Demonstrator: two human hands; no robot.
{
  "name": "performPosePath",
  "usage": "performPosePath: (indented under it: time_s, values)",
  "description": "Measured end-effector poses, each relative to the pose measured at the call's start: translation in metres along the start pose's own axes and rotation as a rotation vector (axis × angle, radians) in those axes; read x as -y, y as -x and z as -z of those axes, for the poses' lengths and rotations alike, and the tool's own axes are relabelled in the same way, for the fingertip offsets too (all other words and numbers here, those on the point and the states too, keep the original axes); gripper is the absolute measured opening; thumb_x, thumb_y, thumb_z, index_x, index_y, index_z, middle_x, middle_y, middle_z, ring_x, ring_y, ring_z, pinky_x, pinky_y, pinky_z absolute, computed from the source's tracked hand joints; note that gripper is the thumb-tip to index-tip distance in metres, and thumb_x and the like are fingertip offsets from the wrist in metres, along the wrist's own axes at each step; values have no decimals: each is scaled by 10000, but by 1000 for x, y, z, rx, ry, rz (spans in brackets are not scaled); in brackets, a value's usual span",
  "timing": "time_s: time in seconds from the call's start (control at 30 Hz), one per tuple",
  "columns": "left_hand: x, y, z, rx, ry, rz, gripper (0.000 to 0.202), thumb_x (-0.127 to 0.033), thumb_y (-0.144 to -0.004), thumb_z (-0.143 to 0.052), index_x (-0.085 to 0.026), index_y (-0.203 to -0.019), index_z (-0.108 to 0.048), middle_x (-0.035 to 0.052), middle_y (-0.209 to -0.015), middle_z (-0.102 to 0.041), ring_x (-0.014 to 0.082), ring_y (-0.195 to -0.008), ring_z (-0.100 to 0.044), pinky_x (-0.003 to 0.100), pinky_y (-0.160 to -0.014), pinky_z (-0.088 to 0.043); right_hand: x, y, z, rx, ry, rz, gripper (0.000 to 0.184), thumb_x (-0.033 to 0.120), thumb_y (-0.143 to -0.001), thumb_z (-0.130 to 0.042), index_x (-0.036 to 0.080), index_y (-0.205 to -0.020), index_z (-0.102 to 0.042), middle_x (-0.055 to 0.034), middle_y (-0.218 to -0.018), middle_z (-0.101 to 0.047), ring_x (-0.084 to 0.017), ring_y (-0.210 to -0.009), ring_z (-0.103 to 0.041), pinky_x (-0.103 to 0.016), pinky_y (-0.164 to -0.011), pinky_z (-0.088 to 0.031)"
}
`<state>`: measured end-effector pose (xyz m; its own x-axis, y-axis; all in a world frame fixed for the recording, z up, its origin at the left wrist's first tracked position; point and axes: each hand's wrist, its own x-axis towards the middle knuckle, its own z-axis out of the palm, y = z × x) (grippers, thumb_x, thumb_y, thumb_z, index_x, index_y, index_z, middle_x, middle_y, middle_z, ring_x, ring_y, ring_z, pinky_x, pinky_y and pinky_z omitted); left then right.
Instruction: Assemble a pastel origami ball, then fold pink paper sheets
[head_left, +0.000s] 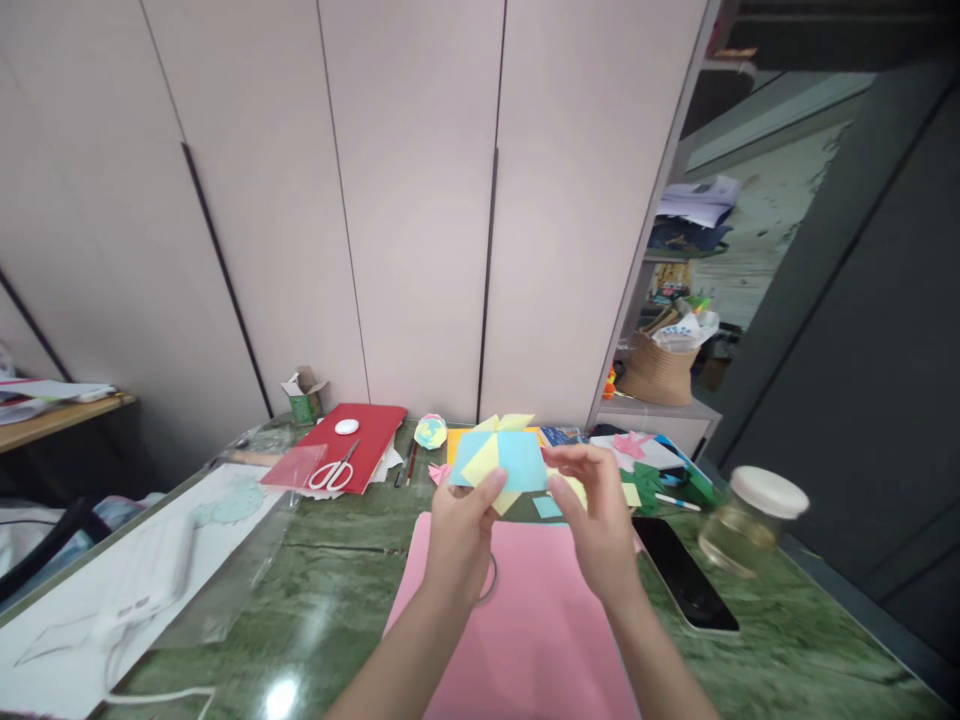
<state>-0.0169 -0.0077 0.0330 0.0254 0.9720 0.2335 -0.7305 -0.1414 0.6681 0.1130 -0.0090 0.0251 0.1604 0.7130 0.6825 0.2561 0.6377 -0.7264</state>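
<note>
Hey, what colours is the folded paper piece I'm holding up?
Light blue with yellow sections. The folded paper shows best in the head view.

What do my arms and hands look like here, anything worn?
Left hand and right hand are bare: no gloves, no visible rings. Both arms show no sleeves. A thin loop by the left wrist may be a bracelet; unclear.

Left hand [459,535] and right hand [600,525] are both showing bare. Forearms are running bare too, all the way down to the bottom frame edge. Nails are coming out too small to read. A thin dark loop [493,583] is showing beside the left wrist; can't tell if it's being worn or just lying underneath.
</note>
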Motion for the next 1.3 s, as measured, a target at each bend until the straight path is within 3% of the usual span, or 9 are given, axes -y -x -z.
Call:
performPosePath:
  time_s: [0.1,0.2,0.47,0.63,0.73,0.97,1.07,1.2,1.3]
  values:
    - [3,-2,0,80,-60,-5,344,-181,-717,-695,-127,-1049,-625,115,-1059,-676,237,-971,-632,342,-858,-480,-1,-5,0,184,-410,-315,301,399,-825,-532,239,-1061,-433,-49,-926,-644,-203,-877,-615,-356,-743,-486]
    - [6,-3,1,116,-138,-1,371,-180,-677,-725,-131,-1030,-620,113,-1039,-683,238,-935,-643,342,-834,-484,0,-7,-1,222,-637,-434,368,370,-754,-629,239,-1045,-445,-36,-853,-655,-205,-811,-627,-353,-718,-486]
    - [10,0,-1,72,-251,4,477,-156,-575,-783,-150,-1002,-572,76,-923,-703,208,-850,-659,296,-756,-503,1,-2,-5,-22,-675,-418,506,289,-703,-694,269,-1132,-427,-44,-927,-662,-208,-849,-632,-385,-763,-491]
    - [7,1,-4,89,-241,37,469,-157,-574,-779,-158,-988,-558,59,-878,-704,197,-810,-663,292,-738,-505,4,-2,-3,67,-676,-421,542,328,-693,-692,264,-1174,-449,-68,-1001,-642,-228,-887,-628,-394,-764,-502]
    - [5,0,-3,126,-248,43,460,-142,-574,-777,-160,-980,-561,55,-893,-700,192,-807,-660,288,-732,-507,2,-3,-2,109,-716,-471,577,311,-686,-704,267,-1197,-441,-42,-899,-661,-223,-837,-639,-399,-770,-497]
    - [10,-5,6,191,-242,-10,539,-166,-581,-779,-159,-1064,-540,86,-1009,-662,223,-904,-635,326,-799,-496,-1,2,-11,18,-819,-492,564,261,-644,-733,296,-1130,-448,39,-693,-614,-169,-681,-626,-357,-728,-506]
    - [12,-7,8,193,-234,-30,580,-190,-547,-800,-160,-1066,-543,86,-992,-663,226,-905,-631,315,-790,-494,3,4,-13,16,-807,-479,559,283,-659,-715,293,-1150,-447,6,-796,-642,-189,-736,-636,-376,-743,-510]
    - [9,-8,11,219,-292,-22,584,-225,-558,-798,-167,-1082,-547,93,-999,-663,239,-922,-627,313,-775,-497,7,2,-13,147,-762,-435,560,333,-698,-671,278,-1206,-442,-68,-1064,-628,-238,-922,-618,-404,-785,-506]
    - [6,-8,13,246,-341,-22,565,-225,-578,-790,-167,-1086,-549,100,-1001,-659,245,-925,-623,316,-774,-495,6,0,-13,210,-730,-399,623,328,-693,-680,278,-1249,-404,-74,-1058,-636,-245,-923,-621,-412,-790,-504]
